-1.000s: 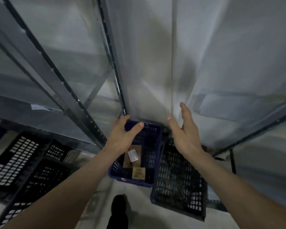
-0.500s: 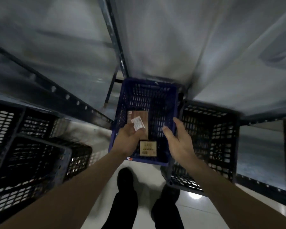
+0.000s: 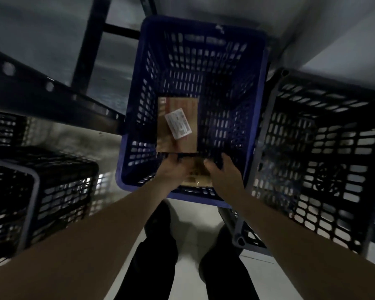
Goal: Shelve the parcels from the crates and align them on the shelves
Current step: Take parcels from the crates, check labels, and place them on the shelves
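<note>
- Two parcels left in the deep blue perforated plastic crate (image 3: pixel 195 61), seen from the head view: a larger brown cardboard parcel with a white shipping label (image 3: pixel 178 124) lying flat toward the far side, long axis running away from the body, and a small tan cardboard parcel (image 3: pixel 198 175) against the near wall.
- Both hands down inside the crate at the small parcel: left hand (image 3: pixel 173 173) on its left edge, right hand (image 3: pixel 224 175) on its right edge, fingers curled over it on both sides; looks like a two-handed hold, though motion blur hides the fingertips.
- Larger parcel just beyond the hands, touching or nearly touching the small one; equally near to either hand.
- Straight lift likely needed, since the crate's near wall rises close against the wrists.
- Flanked by a black lattice plastic crate (image 3: pixel 325 152) on the right, pressed against the blue one, and another dark lattice crate (image 3: pixel 41 191) on the left.
- Dark perforated steel shelf beam (image 3: pixel 52 94) up left, pale shelf board (image 3: pixel 323 22) above right.
- Legs in dark trousers (image 3: pixel 156 256) on the pale floor (image 3: pixel 193 230) below.
</note>
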`<state>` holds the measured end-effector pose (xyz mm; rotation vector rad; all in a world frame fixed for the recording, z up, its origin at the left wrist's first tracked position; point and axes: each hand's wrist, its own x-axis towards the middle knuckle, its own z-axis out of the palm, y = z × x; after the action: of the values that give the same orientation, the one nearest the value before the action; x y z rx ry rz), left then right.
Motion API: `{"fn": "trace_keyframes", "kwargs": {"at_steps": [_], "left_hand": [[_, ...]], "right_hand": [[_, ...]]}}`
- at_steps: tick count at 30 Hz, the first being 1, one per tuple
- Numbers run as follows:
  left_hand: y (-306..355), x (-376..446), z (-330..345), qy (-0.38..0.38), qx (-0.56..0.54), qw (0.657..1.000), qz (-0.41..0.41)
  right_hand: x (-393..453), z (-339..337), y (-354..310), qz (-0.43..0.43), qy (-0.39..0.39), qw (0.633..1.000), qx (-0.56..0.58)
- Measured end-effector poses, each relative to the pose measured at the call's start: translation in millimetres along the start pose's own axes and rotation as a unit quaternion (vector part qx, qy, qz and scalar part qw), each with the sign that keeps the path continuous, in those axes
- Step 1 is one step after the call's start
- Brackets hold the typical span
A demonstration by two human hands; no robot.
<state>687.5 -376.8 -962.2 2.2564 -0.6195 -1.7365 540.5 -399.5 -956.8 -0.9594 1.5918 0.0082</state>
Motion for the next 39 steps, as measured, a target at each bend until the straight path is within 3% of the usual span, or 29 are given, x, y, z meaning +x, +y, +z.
{"fn": "trace_keyframes", "kwargs": {"at_steps": [4,9,13,16,18,21,26,32,35,39], "left_hand": [[-10,15,17,-0.055,-0.003,0.998,-0.044],[14,-4,14,0.003,-0.104,0.993,0.052],[68,-30,-11,-0.087,-0.162,0.973,0.14],[111,-42,-18,-0.161,-0.095,0.964,0.191],[131,-42,-5,-0.164,-0.046,0.964,0.207],[142,-32,24,-0.13,-0.022,0.976,0.174],[134,-28,63,-0.112,-0.068,0.983,0.129],[114,-28,72,-0.162,-0.067,0.984,0.003],[119,-36,68,-0.176,-0.163,0.971,-0.011],[148,-47,57,-0.117,-0.334,0.935,0.0]], "right_hand": [[16,13,18,0.031,-0.031,0.997,0.056],[-4,1,8,-0.04,0.062,0.993,0.09],[-25,-47,-24,-0.063,0.103,0.958,0.258],[-24,-95,-52,0.011,0.099,0.939,0.328],[-18,-125,-68,0.058,0.107,0.914,0.387],[-12,-155,-72,0.051,0.13,0.9,0.413],[-9,-158,-34,-0.007,0.064,0.95,0.306],[-12,-135,-11,0.069,0.061,0.94,0.33],[-17,-135,-13,0.077,0.053,0.906,0.413],[-24,-146,-40,-0.026,0.079,0.862,0.5]]}}
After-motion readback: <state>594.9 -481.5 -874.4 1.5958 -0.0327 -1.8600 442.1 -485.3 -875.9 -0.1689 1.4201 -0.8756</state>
